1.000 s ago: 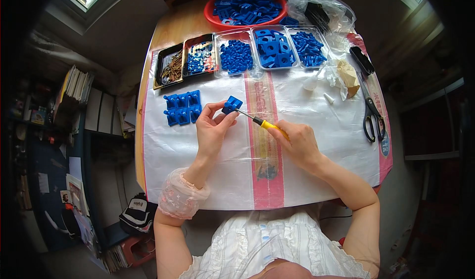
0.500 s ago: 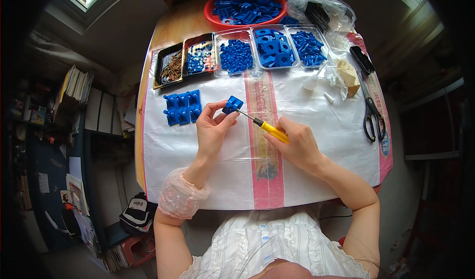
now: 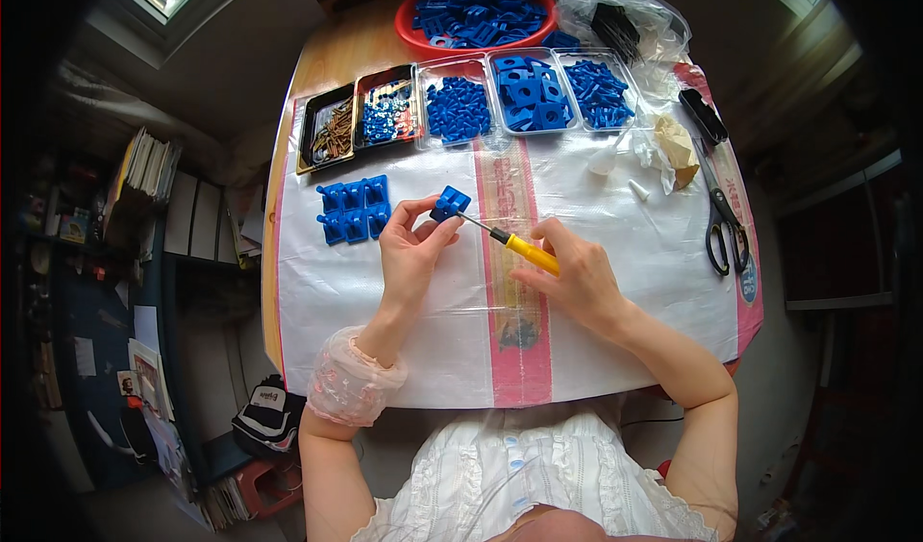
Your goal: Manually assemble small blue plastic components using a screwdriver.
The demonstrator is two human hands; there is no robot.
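Note:
Pinched in the fingertips of my left hand (image 3: 412,244) is a small blue plastic block (image 3: 450,203), raised over the table. A screwdriver (image 3: 531,252) with a yellow handle and a black collar slants up to it, its metal tip touching the block's right side. My right hand (image 3: 580,275) is at the handle's end, thumb and forefinger around it, with the grip looser and the fingers a little apart. Whether a screw sits under the tip is too small to tell. To the left of my left hand, several assembled blue pieces (image 3: 354,209) lie in two rows.
Along the back stand a tray of brown screws (image 3: 332,134), a tray of small shiny metal parts (image 3: 387,111) and clear boxes of blue parts (image 3: 460,110). Behind them is a red basin (image 3: 409,31). Black scissors (image 3: 719,225) and a white nozzle (image 3: 639,190) lie at right.
My right thumb and forefinger have loosened and spread slightly on the screwdriver handle. The left hand and the block have hardly moved.

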